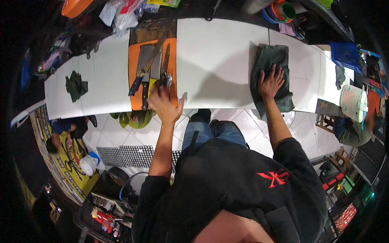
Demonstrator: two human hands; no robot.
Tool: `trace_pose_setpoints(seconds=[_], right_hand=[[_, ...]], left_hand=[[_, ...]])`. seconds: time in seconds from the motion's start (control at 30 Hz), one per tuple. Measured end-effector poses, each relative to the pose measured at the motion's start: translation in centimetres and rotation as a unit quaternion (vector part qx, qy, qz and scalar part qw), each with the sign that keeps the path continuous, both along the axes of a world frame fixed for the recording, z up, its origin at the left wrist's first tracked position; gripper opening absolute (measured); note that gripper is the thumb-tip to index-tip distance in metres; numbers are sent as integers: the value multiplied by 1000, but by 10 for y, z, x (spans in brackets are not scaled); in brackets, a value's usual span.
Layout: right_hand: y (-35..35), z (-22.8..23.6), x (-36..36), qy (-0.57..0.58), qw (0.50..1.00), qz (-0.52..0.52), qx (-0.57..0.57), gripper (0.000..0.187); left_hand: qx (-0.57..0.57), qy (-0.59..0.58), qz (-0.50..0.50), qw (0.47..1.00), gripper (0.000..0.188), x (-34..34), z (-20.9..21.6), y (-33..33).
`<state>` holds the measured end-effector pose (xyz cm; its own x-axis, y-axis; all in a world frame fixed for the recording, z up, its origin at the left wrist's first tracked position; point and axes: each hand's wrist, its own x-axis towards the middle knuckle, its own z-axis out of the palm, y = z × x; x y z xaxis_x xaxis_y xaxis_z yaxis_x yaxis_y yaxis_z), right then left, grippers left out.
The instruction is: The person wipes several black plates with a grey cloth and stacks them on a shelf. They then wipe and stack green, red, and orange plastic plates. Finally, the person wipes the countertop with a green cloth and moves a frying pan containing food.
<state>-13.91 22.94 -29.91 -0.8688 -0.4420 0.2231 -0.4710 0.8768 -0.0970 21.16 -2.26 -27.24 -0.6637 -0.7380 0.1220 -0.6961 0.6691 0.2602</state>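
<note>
At the near edge of an orange cutting board (137, 101), my left hand (165, 107) is open, its thumb apart. Its fingertips lie over a small yellow thing (152, 82), partly hidden, and beside a fork (169, 77). Also on the board are a wide cleaver (144, 56), a long knife (152, 58) lying across it with a dark blue handle, and a narrow knife (165, 58). My right hand (272, 83) rests flat, fingers spread, on a folded dark green cloth (269, 56) whose near end hangs over the counter's edge.
The white counter (214, 48) curves across in front of me. A crumpled dark cloth (75, 86) lies at its left; a pale lidded pot (353, 103) and blue basket (344, 56) stand at right. Plastic bags (121, 16) sit behind. People sit at both sides, a white bucket (89, 164) at left.
</note>
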Motion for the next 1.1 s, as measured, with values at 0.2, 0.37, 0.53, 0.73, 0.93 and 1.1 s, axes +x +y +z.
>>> trace_pose_setpoints(seconds=[0.2, 0.37, 0.53, 0.73, 0.93, 1.1], right_hand=[[-60, 1, 74, -15, 991, 131, -20, 72], [-127, 25, 182, -158, 930, 331, 15, 73], [-103, 30, 120, -130, 911, 391, 5, 74], [-97, -19, 30, -1, 989, 148, -28, 76], [-128, -4, 173, -24, 934, 356, -25, 75], [-27, 10, 122, -16, 914, 405, -3, 73]], left_hand=[[-15, 10, 36, 999, 87, -3, -15, 5], [-17, 20, 41, 999, 71, -4, -12, 6], [-4, -14, 80, 997, 67, -2, -1, 13], [-20, 131, 221, 966, 69, 64, 17, 80], [124, 20, 393, 911, 72, 169, -91, 266], [266, -21, 472, 840, 74, 217, -152, 346]])
